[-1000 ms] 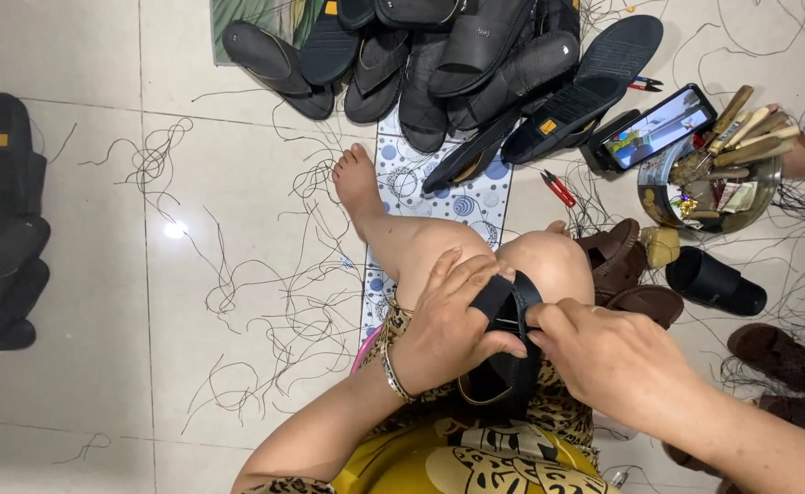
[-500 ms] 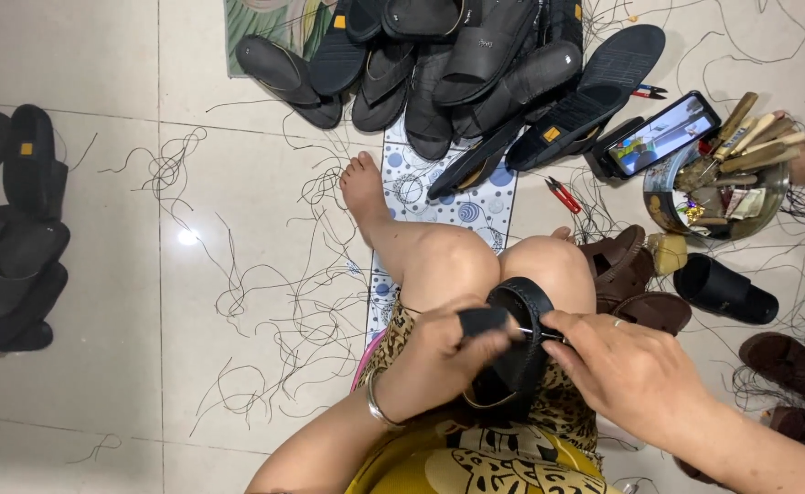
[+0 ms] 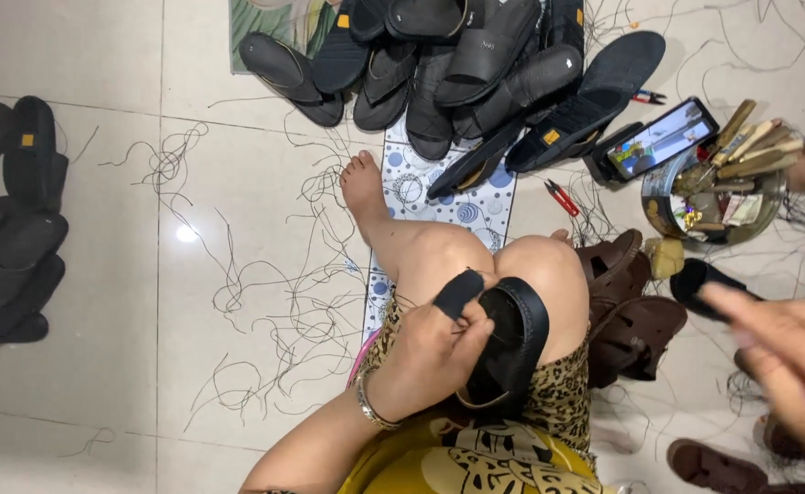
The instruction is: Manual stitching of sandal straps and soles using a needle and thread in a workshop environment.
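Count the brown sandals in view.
3, maybe more: two brown sandals stacked beside the knee, one at bottom right; another may hide behind the blurred right hand.

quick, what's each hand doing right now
Left hand: closed on the black sandal, which lies over the knee.
Right hand: open, fingers spread, holding nothing, off to the right above the floor and blurred.

Matt, seemingly rubber sandal (image 3: 509, 343); glossy floor tiles (image 3: 128, 274)

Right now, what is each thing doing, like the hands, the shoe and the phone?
Left hand: gripping the black sandal on the lap.
Right hand: open, empty, blurred, off to the side.
Black sandal: held, strap bent up.
Phone: screen lit, propped up.
Tin: open, full of tools.
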